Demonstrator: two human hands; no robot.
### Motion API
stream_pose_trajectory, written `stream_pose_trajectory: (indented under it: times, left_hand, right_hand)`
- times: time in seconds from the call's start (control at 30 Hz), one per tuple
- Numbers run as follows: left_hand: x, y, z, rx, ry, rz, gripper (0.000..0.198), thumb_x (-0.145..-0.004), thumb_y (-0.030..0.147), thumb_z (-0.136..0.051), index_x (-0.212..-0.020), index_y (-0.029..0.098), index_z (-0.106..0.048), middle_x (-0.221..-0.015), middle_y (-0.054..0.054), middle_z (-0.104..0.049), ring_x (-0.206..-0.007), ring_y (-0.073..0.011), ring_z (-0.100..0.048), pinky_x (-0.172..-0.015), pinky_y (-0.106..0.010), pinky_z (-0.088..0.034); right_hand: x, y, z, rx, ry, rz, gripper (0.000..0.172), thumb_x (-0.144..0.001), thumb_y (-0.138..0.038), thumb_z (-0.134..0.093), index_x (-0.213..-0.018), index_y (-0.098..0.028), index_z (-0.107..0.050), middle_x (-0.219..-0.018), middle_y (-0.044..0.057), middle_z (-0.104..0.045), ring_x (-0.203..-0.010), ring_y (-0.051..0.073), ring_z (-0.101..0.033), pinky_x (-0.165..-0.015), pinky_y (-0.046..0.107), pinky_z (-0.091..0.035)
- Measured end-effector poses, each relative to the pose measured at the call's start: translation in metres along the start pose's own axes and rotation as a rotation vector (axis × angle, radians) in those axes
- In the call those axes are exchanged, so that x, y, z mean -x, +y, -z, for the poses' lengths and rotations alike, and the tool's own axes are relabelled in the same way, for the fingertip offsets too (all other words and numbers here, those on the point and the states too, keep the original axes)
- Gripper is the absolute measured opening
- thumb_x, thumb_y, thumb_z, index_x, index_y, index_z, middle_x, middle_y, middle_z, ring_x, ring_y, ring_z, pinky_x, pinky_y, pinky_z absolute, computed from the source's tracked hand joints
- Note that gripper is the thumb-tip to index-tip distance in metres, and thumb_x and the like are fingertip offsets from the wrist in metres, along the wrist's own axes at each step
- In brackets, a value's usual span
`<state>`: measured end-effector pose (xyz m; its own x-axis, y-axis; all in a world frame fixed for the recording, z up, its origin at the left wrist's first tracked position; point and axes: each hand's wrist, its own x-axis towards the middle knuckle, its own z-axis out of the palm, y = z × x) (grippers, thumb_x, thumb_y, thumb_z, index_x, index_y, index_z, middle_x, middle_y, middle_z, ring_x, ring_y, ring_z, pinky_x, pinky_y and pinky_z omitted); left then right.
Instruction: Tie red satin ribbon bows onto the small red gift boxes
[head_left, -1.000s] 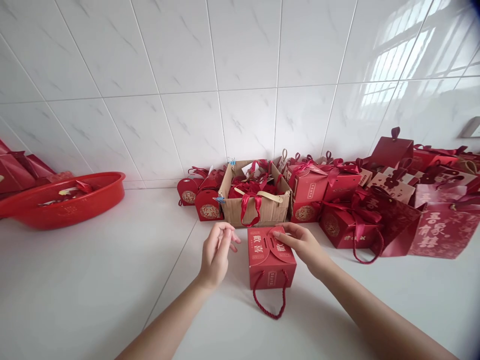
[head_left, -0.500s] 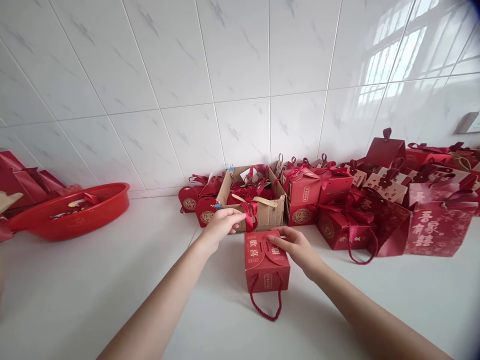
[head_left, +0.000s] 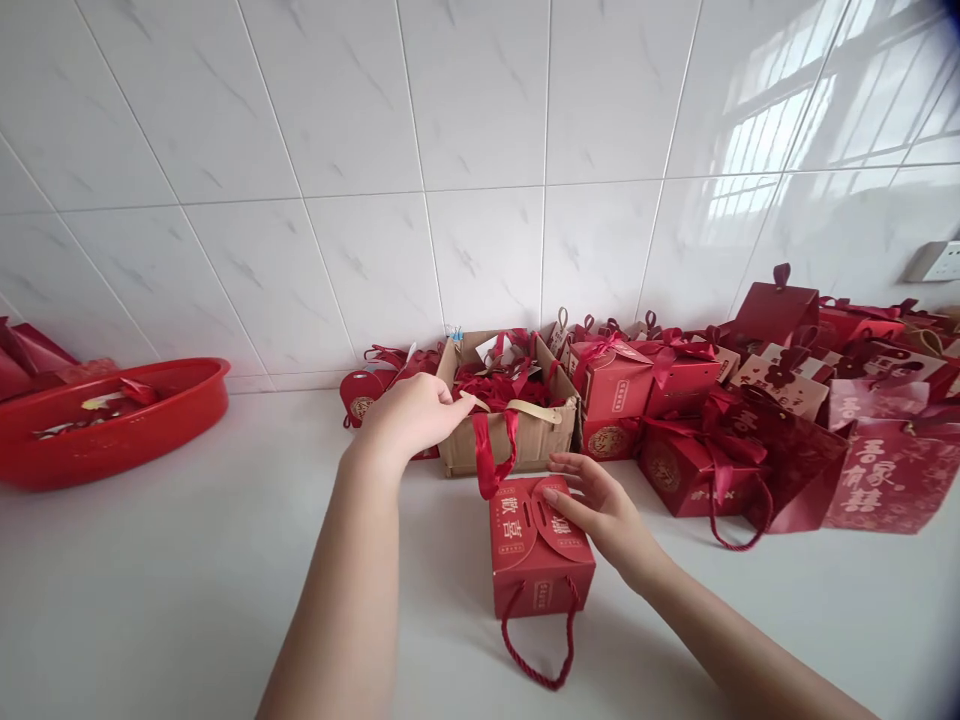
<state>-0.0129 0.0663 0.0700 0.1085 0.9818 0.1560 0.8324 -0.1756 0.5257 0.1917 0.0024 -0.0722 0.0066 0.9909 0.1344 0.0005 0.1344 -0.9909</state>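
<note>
A red gift box with cream lettering stands on the white counter, a twisted red cord handle hanging at its front. The thumb of my right hand rests on its lid; the fingers are spread past the back right edge. Behind the box is an open cardboard carton filled with red ribbons. My left hand is closed at the carton's front rim, and what it pinches is too small to make out. A loop of red ribbon hangs down the carton's front beside its fingertips.
A red basin with small items lies at the left. Small red boxes sit left of the carton. Many red boxes and bags crowd the right side. The tiled wall closes off the back.
My left hand has moved up and left, its wrist now raised. The ribbon loop hangs lower, over the box's back edge. The view has shifted slightly, and my right hand stays at the box.
</note>
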Motion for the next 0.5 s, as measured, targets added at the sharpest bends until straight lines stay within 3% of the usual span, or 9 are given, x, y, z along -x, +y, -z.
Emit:
stream_pose_trajectory:
  times: [0.1,0.2,0.27,0.33,0.4,0.5]
  left_hand:
    - [-0.005,0.0,-0.009,-0.062,-0.173,0.008,0.051,-0.069,0.058,-0.057,-0.036,0.02,-0.047,-0.042,-0.005,-0.059,-0.032,-0.0145,-0.045,-0.04,-0.027,-0.029]
    - [-0.009,-0.001,-0.016,-0.067,-0.352,-0.047,0.046,-0.068,0.049,-0.06,-0.035,0.02,-0.046,-0.043,-0.005,-0.059,-0.036,-0.0154,-0.047,-0.041,-0.027,-0.03]
    - [-0.008,-0.002,-0.015,-0.027,-0.303,-0.098,0.039,-0.066,0.04,-0.064,-0.037,0.02,-0.047,-0.043,-0.002,-0.056,-0.035,-0.013,-0.041,-0.04,-0.026,-0.025]
    - [-0.003,-0.001,-0.01,0.056,-0.172,-0.142,0.035,-0.066,0.039,-0.065,-0.041,0.02,-0.05,-0.04,0.001,-0.045,-0.033,-0.0096,-0.031,-0.041,-0.026,-0.017]
    - [0.007,0.004,-0.004,0.153,-0.093,-0.196,0.037,-0.068,0.045,-0.065,-0.044,0.02,-0.053,-0.041,0.004,-0.033,-0.034,-0.0075,-0.022,-0.042,-0.026,-0.013]
    - [0.027,0.016,0.001,0.239,-0.144,-0.285,0.042,-0.071,0.052,-0.062,-0.046,0.02,-0.051,-0.043,0.004,-0.026,-0.036,-0.0073,-0.02,-0.042,-0.026,-0.014]
  right_hand:
    - [-0.001,-0.003,0.003,0.162,0.059,0.125,0.041,-0.076,-0.043,-0.068,-0.11,-0.024,-0.054,-0.121,0.008,-0.057,-0.115,0.025,-0.052,-0.097,0.041,-0.041]
    - [-0.003,-0.018,0.003,0.31,0.165,0.305,0.035,-0.08,-0.039,-0.065,-0.11,-0.025,-0.055,-0.117,0.008,-0.059,-0.114,0.025,-0.051,-0.099,0.042,-0.037]
    - [-0.006,-0.036,0.001,0.349,0.187,0.397,0.027,-0.083,-0.038,-0.061,-0.106,-0.024,-0.057,-0.115,0.008,-0.059,-0.11,0.024,-0.053,-0.096,0.039,-0.039]
    - [-0.01,-0.06,-0.004,0.364,0.153,0.435,0.022,-0.086,-0.04,-0.057,-0.097,-0.023,-0.062,-0.112,0.008,-0.06,-0.104,0.024,-0.055,-0.09,0.035,-0.043]
    - [-0.015,-0.084,-0.009,0.397,0.081,0.365,0.029,-0.087,-0.046,-0.053,-0.085,-0.021,-0.067,-0.102,0.007,-0.064,-0.095,0.023,-0.058,-0.083,0.033,-0.045]
    - [-0.02,-0.111,-0.018,0.337,-0.04,0.204,0.044,-0.085,-0.056,-0.05,-0.073,-0.018,-0.069,-0.079,0.006,-0.065,-0.083,0.022,-0.06,-0.072,0.031,-0.047]
